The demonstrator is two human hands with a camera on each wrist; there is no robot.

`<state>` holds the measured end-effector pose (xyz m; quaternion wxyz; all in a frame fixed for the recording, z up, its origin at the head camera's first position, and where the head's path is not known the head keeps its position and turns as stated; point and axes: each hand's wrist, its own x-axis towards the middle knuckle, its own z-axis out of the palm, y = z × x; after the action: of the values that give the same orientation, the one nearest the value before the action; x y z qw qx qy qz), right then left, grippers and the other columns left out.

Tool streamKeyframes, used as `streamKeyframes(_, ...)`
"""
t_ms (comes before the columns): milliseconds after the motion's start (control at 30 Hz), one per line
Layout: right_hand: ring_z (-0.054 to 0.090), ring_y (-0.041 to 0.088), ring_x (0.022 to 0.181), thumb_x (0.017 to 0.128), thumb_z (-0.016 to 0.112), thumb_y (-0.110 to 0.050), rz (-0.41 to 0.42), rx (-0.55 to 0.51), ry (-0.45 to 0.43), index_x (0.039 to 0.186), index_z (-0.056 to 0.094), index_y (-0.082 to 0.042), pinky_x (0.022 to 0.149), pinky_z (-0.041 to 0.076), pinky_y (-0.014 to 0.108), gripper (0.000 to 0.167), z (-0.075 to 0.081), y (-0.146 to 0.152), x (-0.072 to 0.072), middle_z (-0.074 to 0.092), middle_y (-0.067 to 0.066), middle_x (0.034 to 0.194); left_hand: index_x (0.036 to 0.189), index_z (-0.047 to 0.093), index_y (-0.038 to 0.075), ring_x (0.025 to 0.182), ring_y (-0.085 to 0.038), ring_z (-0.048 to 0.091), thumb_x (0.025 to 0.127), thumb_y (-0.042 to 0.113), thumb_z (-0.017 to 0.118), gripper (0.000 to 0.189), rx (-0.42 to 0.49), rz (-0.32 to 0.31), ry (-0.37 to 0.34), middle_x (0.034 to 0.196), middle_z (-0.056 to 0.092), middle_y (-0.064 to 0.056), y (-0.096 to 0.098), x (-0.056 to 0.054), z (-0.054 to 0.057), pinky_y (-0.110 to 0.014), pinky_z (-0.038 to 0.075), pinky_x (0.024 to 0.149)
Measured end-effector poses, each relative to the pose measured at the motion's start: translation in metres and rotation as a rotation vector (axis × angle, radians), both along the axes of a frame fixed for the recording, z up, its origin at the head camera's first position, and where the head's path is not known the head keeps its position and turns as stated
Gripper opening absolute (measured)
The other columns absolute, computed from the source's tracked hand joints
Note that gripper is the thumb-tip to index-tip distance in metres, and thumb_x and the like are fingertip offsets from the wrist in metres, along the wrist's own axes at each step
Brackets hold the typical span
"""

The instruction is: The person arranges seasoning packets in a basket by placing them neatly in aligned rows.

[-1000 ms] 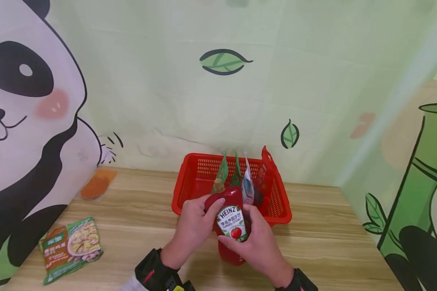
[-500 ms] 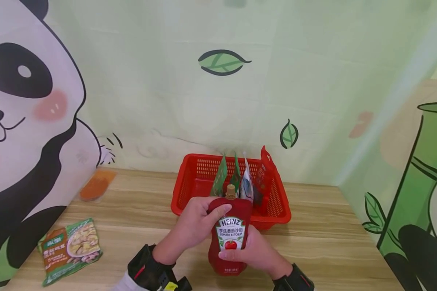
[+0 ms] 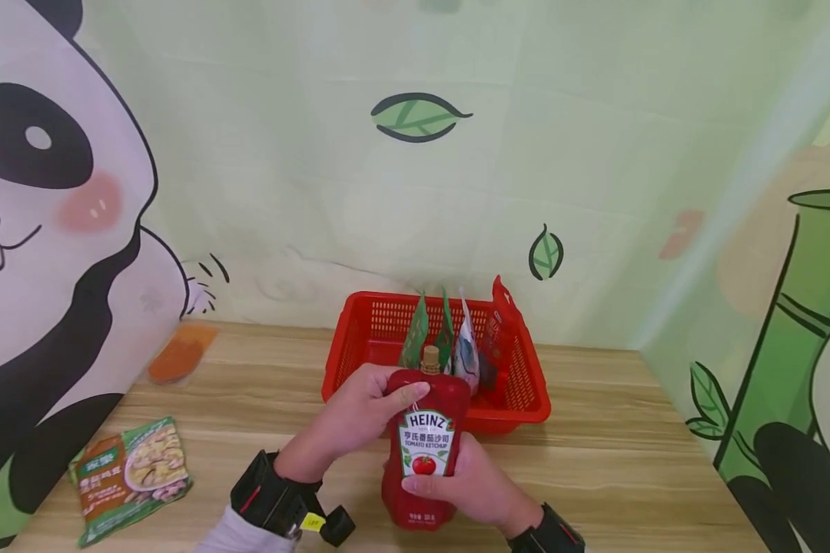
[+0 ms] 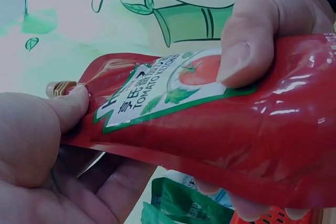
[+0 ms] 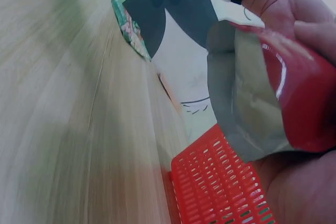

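Note:
A red Heinz tomato ketchup pouch (image 3: 425, 453) with a gold cap (image 3: 430, 358) stands upright between my two hands, label toward me. My left hand (image 3: 356, 407) grips its upper left side, thumb across the front below the cap. Lower on the right, my right hand (image 3: 480, 488) holds the pouch with the thumb over the label's bottom edge. The left wrist view shows both thumbs on the front of the ketchup pouch (image 4: 210, 114) and fingers behind it. In the right wrist view, the silvery base (image 5: 249, 93) of the pouch hangs clear above the table.
Behind the pouch stands a red perforated basket (image 3: 360, 338) with several upright packets (image 3: 466, 346) in it. On the wooden table (image 3: 615, 461), a green and brown seasoning packet (image 3: 134, 476) lies at the left. An orange packet (image 3: 182, 353) lies farther back by the panda-print backdrop (image 3: 283, 153).
The ketchup pouch has turned from tilted to upright, its label now facing straight toward me. Both hands shifted slightly down and left with it, keeping their hold.

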<state>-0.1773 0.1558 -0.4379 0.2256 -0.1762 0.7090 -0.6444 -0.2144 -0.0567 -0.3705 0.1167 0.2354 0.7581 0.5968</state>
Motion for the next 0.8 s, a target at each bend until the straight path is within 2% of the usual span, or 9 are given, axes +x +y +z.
streamKeyframes(133,0.064,0.026,0.120,0.091,0.079,-0.027,-0.037,0.030,-0.017,0.145,0.042,-0.012,0.102,0.055,0.046,0.067,0.004,-0.002,0.000,0.063,0.010,0.136,0.119,0.075,0.010,0.090,-0.021,0.072,0.100,0.033,0.067,0.031,-0.001,0.014,0.031,0.102,0.079,-0.007,-0.001,-0.003,-0.001,-0.034,0.061,0.081)
streamKeyframes(200,0.064,0.025,0.119,0.090,0.080,-0.029,-0.069,0.053,-0.020,0.145,0.042,-0.012,0.101,0.056,0.046,0.069,0.005,-0.004,-0.001,0.064,0.009,0.135,0.119,0.074,0.011,0.090,-0.021,0.072,0.100,0.032,0.067,0.030,-0.004,0.049,0.054,0.102,0.078,-0.007,0.001,-0.003,-0.002,-0.034,0.061,0.082)
streamKeyframes(300,0.064,0.024,0.119,0.089,0.080,-0.032,-0.135,0.068,-0.018,0.145,0.043,-0.011,0.100,0.057,0.047,0.070,0.008,-0.006,-0.004,0.064,0.009,0.135,0.120,0.072,0.013,0.093,-0.019,0.073,0.098,0.030,0.070,0.028,-0.004,0.179,0.118,0.104,0.078,-0.005,0.005,-0.001,-0.002,-0.035,0.062,0.084)
streamKeyframes(367,0.064,0.023,0.119,0.089,0.080,-0.034,-0.195,0.072,-0.013,0.145,0.042,-0.011,0.100,0.057,0.048,0.072,0.010,-0.007,-0.006,0.063,0.009,0.136,0.120,0.071,0.015,0.093,-0.018,0.074,0.097,0.028,0.072,0.026,-0.008,0.311,0.181,0.103,0.078,-0.004,0.009,0.002,-0.001,-0.035,0.062,0.084)
streamKeyframes(467,0.064,0.024,0.118,0.089,0.080,-0.035,-0.283,0.052,-0.008,0.144,0.042,-0.010,0.101,0.056,0.047,0.072,0.014,-0.009,-0.009,0.063,0.011,0.135,0.118,0.070,0.015,0.090,-0.016,0.074,0.094,0.024,0.075,0.026,-0.031,0.514,0.319,0.102,0.078,-0.002,0.014,0.009,0.002,-0.035,0.063,0.082)
streamKeyframes(533,0.063,0.024,0.118,0.089,0.081,-0.036,-0.329,0.038,0.003,0.144,0.043,-0.012,0.100,0.057,0.047,0.072,0.016,-0.011,-0.011,0.062,0.010,0.135,0.116,0.070,0.014,0.089,-0.016,0.076,0.092,0.023,0.078,0.027,-0.081,0.611,0.445,0.104,0.078,-0.002,0.018,0.016,0.005,-0.035,0.063,0.080)
streamKeyframes(600,0.064,0.024,0.119,0.088,0.081,-0.036,-0.353,0.027,0.035,0.144,0.045,-0.015,0.100,0.057,0.046,0.070,0.017,-0.013,-0.013,0.063,0.008,0.135,0.116,0.072,0.011,0.090,-0.018,0.077,0.090,0.022,0.080,0.029,-0.154,0.661,0.596,0.105,0.079,-0.005,0.023,0.023,0.008,-0.034,0.063,0.079)
streamKeyframes(700,0.064,0.024,0.121,0.091,0.079,-0.032,-0.363,0.008,0.125,0.144,0.048,-0.019,0.101,0.056,0.043,0.063,0.017,-0.018,-0.015,0.064,0.004,0.136,0.114,0.073,0.004,0.086,-0.021,0.078,0.088,0.024,0.081,0.034,-0.284,0.682,0.798,0.103,0.079,-0.010,0.032,0.033,0.012,-0.035,0.063,0.076)
streamKeyframes(800,0.067,0.021,0.116,0.096,0.073,-0.021,-0.372,0.004,0.263,0.142,0.055,-0.016,0.101,0.056,0.034,0.049,0.016,-0.025,-0.014,0.068,0.006,0.131,0.115,0.072,-0.002,0.078,-0.023,0.077,0.090,0.032,0.078,0.043,-0.399,0.691,0.892,0.096,0.079,-0.013,0.044,0.040,0.013,-0.035,0.064,0.071)
